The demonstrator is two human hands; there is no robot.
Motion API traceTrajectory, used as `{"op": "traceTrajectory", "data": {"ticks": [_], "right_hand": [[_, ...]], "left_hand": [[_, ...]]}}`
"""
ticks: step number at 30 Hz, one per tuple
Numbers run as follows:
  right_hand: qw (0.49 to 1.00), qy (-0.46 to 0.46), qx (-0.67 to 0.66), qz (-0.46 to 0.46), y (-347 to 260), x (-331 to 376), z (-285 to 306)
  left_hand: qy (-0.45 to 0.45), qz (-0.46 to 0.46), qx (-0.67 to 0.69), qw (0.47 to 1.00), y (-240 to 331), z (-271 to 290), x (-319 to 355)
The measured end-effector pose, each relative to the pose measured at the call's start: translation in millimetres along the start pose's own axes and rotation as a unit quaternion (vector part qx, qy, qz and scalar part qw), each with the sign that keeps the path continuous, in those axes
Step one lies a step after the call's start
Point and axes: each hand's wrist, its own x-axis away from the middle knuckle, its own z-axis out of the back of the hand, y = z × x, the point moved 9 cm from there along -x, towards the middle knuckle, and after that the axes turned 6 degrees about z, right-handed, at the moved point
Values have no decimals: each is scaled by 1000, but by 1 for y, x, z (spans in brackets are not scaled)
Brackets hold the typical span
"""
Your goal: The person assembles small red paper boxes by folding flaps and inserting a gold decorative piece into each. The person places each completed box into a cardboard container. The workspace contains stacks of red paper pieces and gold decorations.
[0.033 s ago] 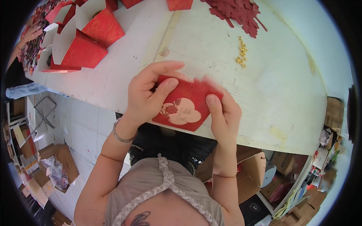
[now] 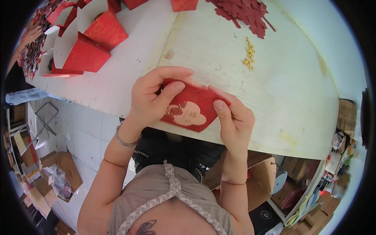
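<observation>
Head view | left hand (image 2: 150, 100), right hand (image 2: 231, 117) fingers clamped on red card (image 2: 192, 107) | unchanged

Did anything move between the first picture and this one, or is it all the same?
Nothing visibly changed. The left hand and the right hand grip the red card with the pale cut-out shape over the edge of the white table, just as before. The red folded boxes, the red paper strips and the small gold pieces lie where they were.
</observation>
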Motion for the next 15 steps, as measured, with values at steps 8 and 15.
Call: {"op": "traceTrajectory", "data": {"ticks": [8, 15], "right_hand": [[946, 135, 216, 203, -22, -8, -25], [996, -58, 33, 57, 30, -78, -20]], "left_hand": [[105, -41, -233, 966, 32, -24, -14], [212, 11, -71, 975, -7, 44, -26]]}}
